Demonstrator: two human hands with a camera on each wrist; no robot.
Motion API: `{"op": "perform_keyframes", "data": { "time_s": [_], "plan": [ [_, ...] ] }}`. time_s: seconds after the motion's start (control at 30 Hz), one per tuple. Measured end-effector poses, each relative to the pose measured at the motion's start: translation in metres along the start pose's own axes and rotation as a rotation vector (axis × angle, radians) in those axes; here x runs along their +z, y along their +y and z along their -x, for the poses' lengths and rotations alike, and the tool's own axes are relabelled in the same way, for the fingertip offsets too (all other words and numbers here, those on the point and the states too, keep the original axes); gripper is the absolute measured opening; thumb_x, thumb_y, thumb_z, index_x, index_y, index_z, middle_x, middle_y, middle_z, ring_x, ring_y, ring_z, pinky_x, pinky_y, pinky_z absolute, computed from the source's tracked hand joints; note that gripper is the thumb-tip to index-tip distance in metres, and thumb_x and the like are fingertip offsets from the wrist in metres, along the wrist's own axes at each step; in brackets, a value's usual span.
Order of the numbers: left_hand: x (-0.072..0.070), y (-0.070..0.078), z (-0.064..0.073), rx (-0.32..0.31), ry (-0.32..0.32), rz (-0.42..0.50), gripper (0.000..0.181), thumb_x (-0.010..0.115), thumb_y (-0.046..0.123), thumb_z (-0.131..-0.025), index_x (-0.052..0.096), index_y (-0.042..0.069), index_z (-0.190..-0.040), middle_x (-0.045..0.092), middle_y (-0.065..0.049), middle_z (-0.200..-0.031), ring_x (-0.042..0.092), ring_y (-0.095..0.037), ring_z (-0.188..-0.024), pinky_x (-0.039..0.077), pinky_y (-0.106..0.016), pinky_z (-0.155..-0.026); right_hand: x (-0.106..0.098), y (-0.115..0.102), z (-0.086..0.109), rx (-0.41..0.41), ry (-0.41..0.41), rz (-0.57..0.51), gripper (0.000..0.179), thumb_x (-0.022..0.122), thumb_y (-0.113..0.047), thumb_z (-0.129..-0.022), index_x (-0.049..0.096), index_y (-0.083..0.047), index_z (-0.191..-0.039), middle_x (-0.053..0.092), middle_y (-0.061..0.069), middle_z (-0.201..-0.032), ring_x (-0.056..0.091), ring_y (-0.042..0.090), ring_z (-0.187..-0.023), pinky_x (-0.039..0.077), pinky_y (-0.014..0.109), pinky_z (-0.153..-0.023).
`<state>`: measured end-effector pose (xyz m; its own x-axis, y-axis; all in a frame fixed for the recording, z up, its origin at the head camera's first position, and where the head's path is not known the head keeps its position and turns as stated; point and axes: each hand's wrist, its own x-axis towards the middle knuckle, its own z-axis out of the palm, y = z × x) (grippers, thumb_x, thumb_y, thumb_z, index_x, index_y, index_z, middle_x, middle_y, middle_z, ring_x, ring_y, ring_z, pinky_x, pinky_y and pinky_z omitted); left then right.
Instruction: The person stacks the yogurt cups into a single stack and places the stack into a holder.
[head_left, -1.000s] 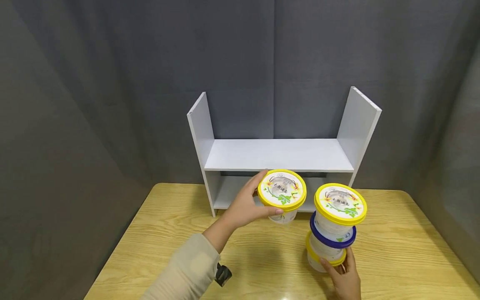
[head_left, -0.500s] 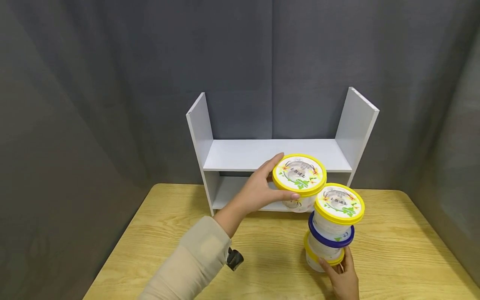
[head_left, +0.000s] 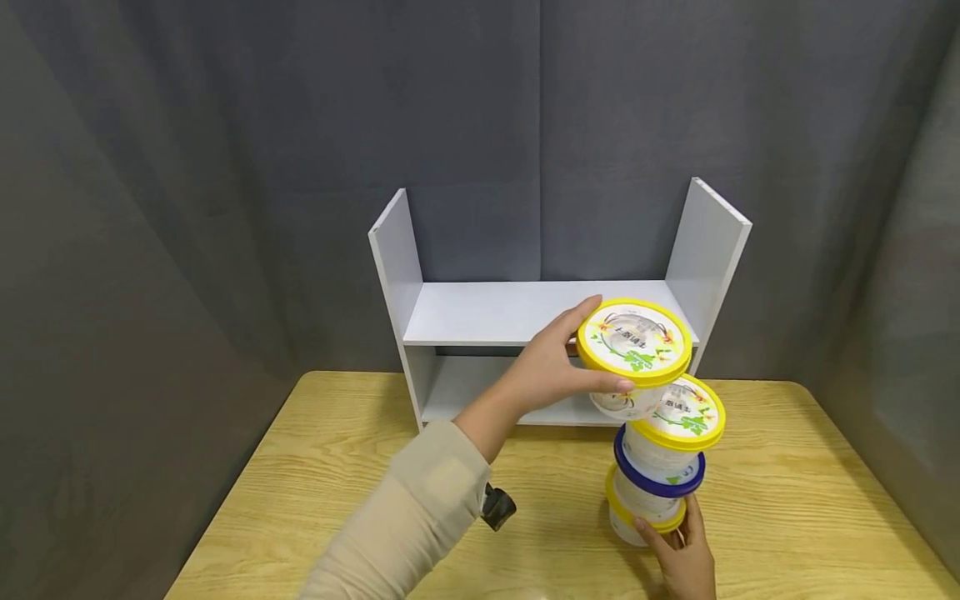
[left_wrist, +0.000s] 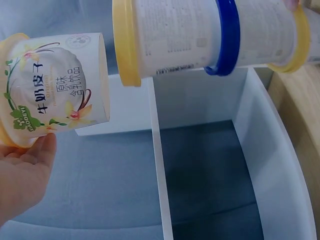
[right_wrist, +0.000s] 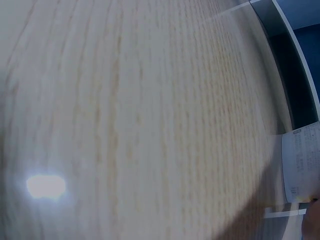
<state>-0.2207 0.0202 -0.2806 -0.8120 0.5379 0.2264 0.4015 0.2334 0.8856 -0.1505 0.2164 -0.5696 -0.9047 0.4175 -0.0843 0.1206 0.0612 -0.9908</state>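
Note:
My left hand [head_left: 551, 367] grips a white plastic tub with a yellow lid [head_left: 636, 340], thumb in front and fingers behind. This tub is above a stack of three tubs; in the left wrist view a gap shows between the held tub [left_wrist: 57, 82] and the stack. The top tub [head_left: 686, 417] of the stack has a yellow lid, the middle tub [head_left: 651, 477] a dark blue lid, the bottom tub [head_left: 628, 527] a yellow one. With thumb and fingers my right hand [head_left: 688, 557] holds the bottom tub, which stands on the table.
A white two-level shelf [head_left: 480, 312] stands behind the tubs at the back of the wooden table [head_left: 330, 467]. Grey curtains [head_left: 225, 167] surround the table. A black wrist device [head_left: 498, 507] sits under the left sleeve.
My left hand has carried its tub to the right and slightly up, from beside the stack to over its top. The right hand and the stack stay in place.

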Motion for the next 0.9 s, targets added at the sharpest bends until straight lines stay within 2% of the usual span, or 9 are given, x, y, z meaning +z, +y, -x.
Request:
{"op": "perform_keyframes", "data": {
  "time_s": [0.37, 0.6, 0.77, 0.9],
  "plan": [
    [0.019, 0.006, -0.015, 0.018, -0.075, 0.066, 0.092, 0.077, 0.022, -0.063, 0.024, 0.021, -0.137, 0.033, 0.008, -0.13, 0.045, -0.006, -0.098, 0.04, -0.023, -0.08, 0.002, -0.007, 0.003, -0.02, 0.013, 0.011, 0.085, 0.069, -0.033, -0.071, 0.012, -0.043, -0.134, 0.027, 0.012, -0.135, 0.028, 0.029, -0.119, 0.023, 0.037, -0.098],
    [0.028, 0.005, -0.023, 0.021, -0.094, 0.039, 0.091, 0.076, 0.025, -0.063, 0.024, 0.02, -0.137, 0.036, 0.008, -0.126, 0.045, -0.004, -0.098, 0.039, -0.024, -0.083, 0.003, -0.005, 0.001, -0.022, 0.018, 0.019, 0.085, 0.071, -0.032, -0.07, 0.014, -0.043, -0.134, 0.032, 0.008, -0.132, 0.031, 0.019, -0.116, 0.03, 0.013, -0.09],
    [0.034, 0.006, -0.026, 0.009, -0.093, 0.008, 0.091, 0.077, 0.027, -0.063, 0.024, 0.021, -0.137, 0.036, 0.009, -0.126, 0.044, -0.003, -0.099, 0.037, -0.024, -0.085, 0.003, -0.001, 0.0, -0.017, 0.007, 0.01, 0.085, 0.07, -0.033, -0.07, 0.015, -0.044, -0.133, 0.033, 0.008, -0.13, 0.032, 0.02, -0.116, 0.029, 0.019, -0.093],
    [0.038, 0.007, -0.027, 0.005, -0.101, 0.004, 0.09, 0.076, 0.027, -0.063, 0.024, 0.022, -0.137, 0.036, 0.009, -0.126, 0.043, -0.003, -0.1, 0.038, -0.024, -0.084, 0.003, 0.002, -0.001, -0.016, 0.004, 0.013, 0.084, 0.07, -0.033, -0.07, 0.014, -0.045, -0.133, 0.033, 0.007, -0.13, 0.033, 0.018, -0.114, 0.03, 0.016, -0.091]
  ]
}}
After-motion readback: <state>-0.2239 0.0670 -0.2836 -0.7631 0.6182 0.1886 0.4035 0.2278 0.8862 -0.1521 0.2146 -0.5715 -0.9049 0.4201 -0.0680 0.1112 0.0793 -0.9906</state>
